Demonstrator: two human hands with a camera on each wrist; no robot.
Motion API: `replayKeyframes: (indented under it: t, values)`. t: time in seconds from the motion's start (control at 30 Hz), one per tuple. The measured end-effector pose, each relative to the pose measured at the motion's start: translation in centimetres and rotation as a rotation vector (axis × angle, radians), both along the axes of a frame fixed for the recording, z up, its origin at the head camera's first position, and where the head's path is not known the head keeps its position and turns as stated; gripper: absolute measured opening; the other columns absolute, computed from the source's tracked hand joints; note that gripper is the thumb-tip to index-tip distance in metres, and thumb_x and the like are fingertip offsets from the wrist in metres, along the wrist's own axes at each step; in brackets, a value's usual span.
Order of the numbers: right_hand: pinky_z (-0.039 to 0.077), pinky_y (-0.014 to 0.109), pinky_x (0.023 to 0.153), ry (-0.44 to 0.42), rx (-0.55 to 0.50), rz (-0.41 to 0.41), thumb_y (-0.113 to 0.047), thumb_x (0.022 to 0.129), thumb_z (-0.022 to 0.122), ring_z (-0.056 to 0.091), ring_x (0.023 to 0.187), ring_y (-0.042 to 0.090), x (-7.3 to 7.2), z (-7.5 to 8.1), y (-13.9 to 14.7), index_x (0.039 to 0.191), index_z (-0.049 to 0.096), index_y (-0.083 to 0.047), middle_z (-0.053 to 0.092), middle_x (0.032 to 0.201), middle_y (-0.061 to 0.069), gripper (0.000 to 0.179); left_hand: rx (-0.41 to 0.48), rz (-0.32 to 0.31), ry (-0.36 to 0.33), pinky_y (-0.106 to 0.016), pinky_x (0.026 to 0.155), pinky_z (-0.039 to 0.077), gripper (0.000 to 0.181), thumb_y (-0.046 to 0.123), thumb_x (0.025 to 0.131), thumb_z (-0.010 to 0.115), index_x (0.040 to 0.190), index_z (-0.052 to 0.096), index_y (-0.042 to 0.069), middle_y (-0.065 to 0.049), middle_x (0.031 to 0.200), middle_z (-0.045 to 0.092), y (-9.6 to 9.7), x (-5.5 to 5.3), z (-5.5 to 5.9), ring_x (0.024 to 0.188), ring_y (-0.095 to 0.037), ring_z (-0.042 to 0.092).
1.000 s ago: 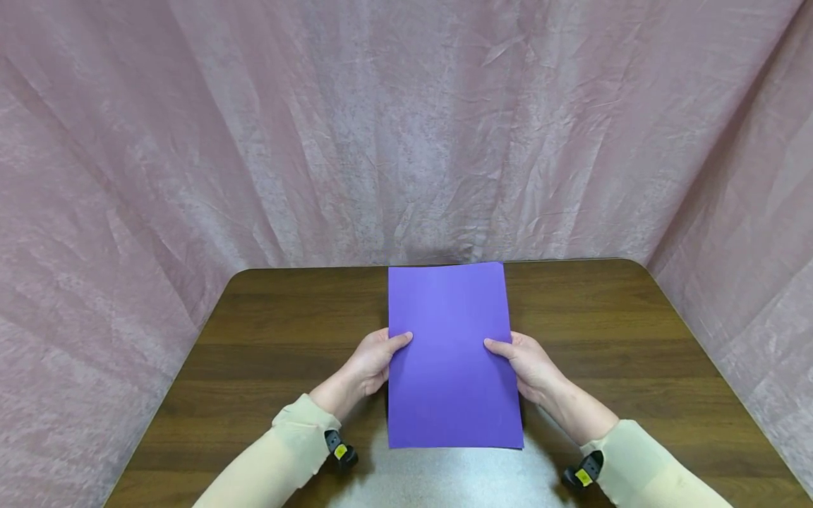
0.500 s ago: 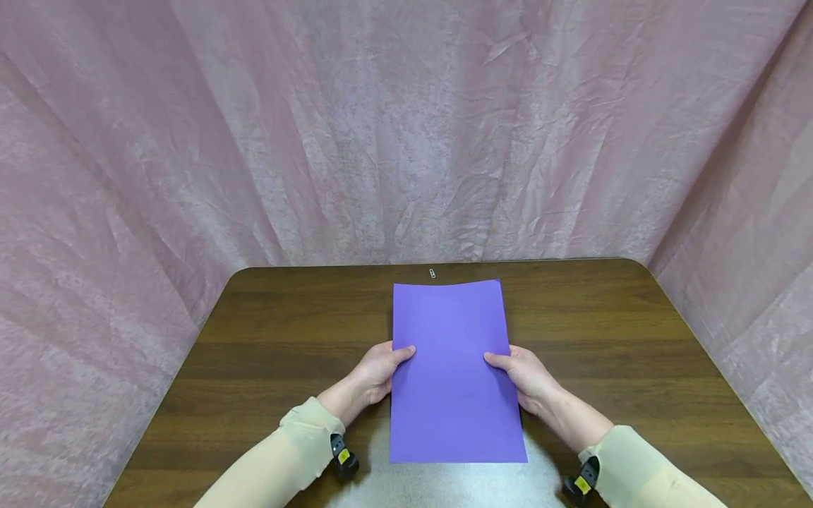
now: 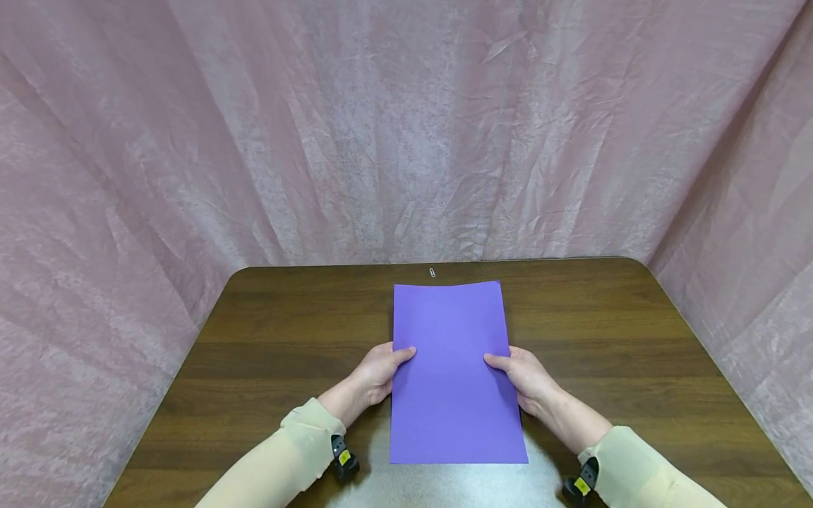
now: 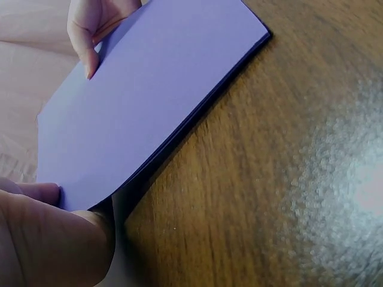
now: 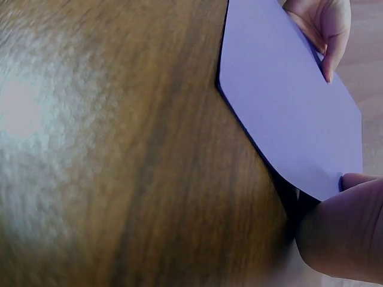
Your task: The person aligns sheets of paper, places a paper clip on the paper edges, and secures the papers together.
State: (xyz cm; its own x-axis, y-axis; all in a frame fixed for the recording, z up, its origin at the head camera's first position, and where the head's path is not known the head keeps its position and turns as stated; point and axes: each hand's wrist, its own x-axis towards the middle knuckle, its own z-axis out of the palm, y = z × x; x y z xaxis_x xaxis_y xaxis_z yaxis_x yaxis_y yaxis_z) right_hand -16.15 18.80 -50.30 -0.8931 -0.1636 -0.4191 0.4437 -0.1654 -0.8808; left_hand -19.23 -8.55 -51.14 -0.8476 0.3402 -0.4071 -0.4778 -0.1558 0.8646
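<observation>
A purple sheet of paper (image 3: 452, 395) lies lengthwise in front of me, its far edge bowed a little. My left hand (image 3: 376, 372) grips its left edge, thumb on top and fingers tucked beneath. On the opposite edge my right hand (image 3: 528, 377) pinches the paper the same way. The left wrist view shows the purple paper (image 4: 149, 89) close over the wooden tabletop, with a dark shadow along its near edge. In the right wrist view the paper (image 5: 281, 89) curves up toward the gripping thumb. A small paper clip (image 3: 432, 272) lies beyond the paper's far edge.
The brown wooden table (image 3: 286, 317) has rounded far corners. Pink curtains (image 3: 406, 127) hang behind it and at both sides. A bright glare (image 3: 457, 487) shows on the tabletop near me.
Both hands have drawn the purple paper toward me, and the paper clip it covered a second ago now shows. Over the last half second almost nothing has moved.
</observation>
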Motion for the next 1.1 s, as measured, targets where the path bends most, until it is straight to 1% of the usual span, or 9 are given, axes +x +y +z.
replayKeyframes:
  t: [0.17,0.3,0.37,0.43,0.57,0.7,0.8,0.93,1.1]
  values:
    - [0.059,0.036,0.069,-0.003,0.004,-0.011,-0.009,0.103,0.058,0.073,0.079,0.021,0.0,-0.1,0.1,0.118,0.056,0.001,0.075,0.089,0.008,0.018,-0.027,-0.007,0.015,-0.034,0.073,0.06,0.029,0.012,0.106,0.05,0.13,0.051,-0.005,-0.008,0.097,0.073,0.0,0.0,0.2,0.085,-0.019,0.072]
    - [0.059,0.036,0.069,0.001,0.006,-0.019,-0.009,0.103,0.058,0.072,0.078,0.02,0.0,0.0,0.2,0.118,0.056,0.001,0.075,0.089,0.008,0.018,-0.118,-0.016,0.084,-0.035,0.072,0.059,0.037,0.015,0.103,0.053,0.135,0.051,-0.004,-0.01,0.1,0.073,-0.2,-0.2,0.6,0.085,-0.018,0.071]
    - [0.059,0.036,0.069,-0.003,0.013,-0.03,-0.009,0.103,0.058,0.072,0.078,0.02,0.0,0.1,0.3,0.119,0.056,0.001,0.074,0.088,0.007,0.019,-0.181,-0.004,0.155,-0.036,0.075,0.059,0.041,0.016,0.101,0.055,0.138,0.051,-0.004,-0.014,0.108,0.072,-0.3,-0.4,0.9,0.089,-0.019,0.07]
    - [0.059,0.035,0.069,-0.006,0.016,-0.034,-0.009,0.103,0.058,0.072,0.078,0.019,-0.1,0.2,0.4,0.121,0.055,0.002,0.075,0.088,0.007,0.022,-0.254,0.02,0.246,-0.038,0.082,0.058,0.046,0.015,0.101,0.056,0.143,0.049,-0.003,-0.018,0.122,0.068,-0.6,-0.8,1.2,0.099,-0.023,0.068]
    - [0.059,0.035,0.069,-0.007,0.011,-0.038,-0.009,0.103,0.058,0.072,0.079,0.019,-0.1,0.3,0.7,0.122,0.055,0.002,0.075,0.089,0.006,0.022,-0.462,0.04,0.454,-0.046,0.107,0.046,0.058,0.017,0.102,0.058,0.154,0.039,0.0,-0.02,0.152,0.047,-1.5,-1.8,2.1,0.132,-0.033,0.053]
    - [0.059,0.035,0.068,-0.008,0.002,-0.038,-0.009,0.103,0.058,0.072,0.078,0.019,0.0,0.3,0.9,0.12,0.056,0.0,0.074,0.088,0.006,0.02,-0.676,-0.023,0.621,-0.048,0.119,0.03,0.063,0.022,0.104,0.055,0.159,0.031,0.004,-0.016,0.163,0.032,-2.8,-3.0,3.0,0.149,-0.032,0.031]
    - [0.059,0.035,0.068,-0.006,0.001,-0.035,-0.009,0.102,0.059,0.072,0.078,0.019,0.0,0.3,0.9,0.119,0.056,0.0,0.074,0.088,0.006,0.019,-0.814,-0.072,0.709,-0.047,0.122,0.025,0.064,0.025,0.105,0.053,0.161,0.029,0.006,-0.014,0.166,0.028,-3.6,-3.8,3.4,0.152,-0.028,0.024]
    - [0.059,0.035,0.068,-0.002,0.01,-0.035,-0.01,0.103,0.059,0.072,0.078,0.019,0.0,0.3,0.9,0.118,0.056,0.0,0.074,0.088,0.006,0.018,-0.931,-0.117,0.766,-0.05,0.123,0.021,0.064,0.028,0.106,0.05,0.162,0.027,0.007,-0.012,0.168,0.023,-4.2,-4.8,3.4,0.154,-0.03,0.02]
    - [0.059,0.035,0.069,0.005,0.023,-0.034,-0.01,0.103,0.059,0.072,0.079,0.019,-0.1,0.4,0.9,0.124,0.055,0.003,0.074,0.089,0.006,0.025,-0.991,-0.143,0.787,-0.051,0.122,0.022,0.061,0.026,0.106,0.048,0.16,0.031,0.004,-0.015,0.167,0.025,-4.3,-5.7,2.7,0.152,-0.034,0.023]
